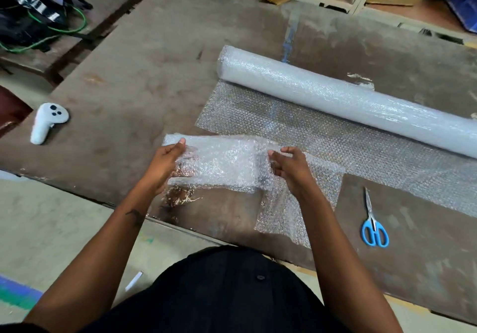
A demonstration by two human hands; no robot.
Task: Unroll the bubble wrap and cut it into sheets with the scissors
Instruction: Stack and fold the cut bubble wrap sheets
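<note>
Head | both hands (165, 163) (291, 168) grip folded sheet (222, 163) | scissors (373, 223) right | controller (47, 122) left

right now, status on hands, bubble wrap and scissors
Left hand and right hand both grip a cut sheet, folding it. Roll part unrolled on table. Scissors idle at right, nothing in the way.

The bubble wrap roll (348, 100) runs off the picture's right edge.
</note>
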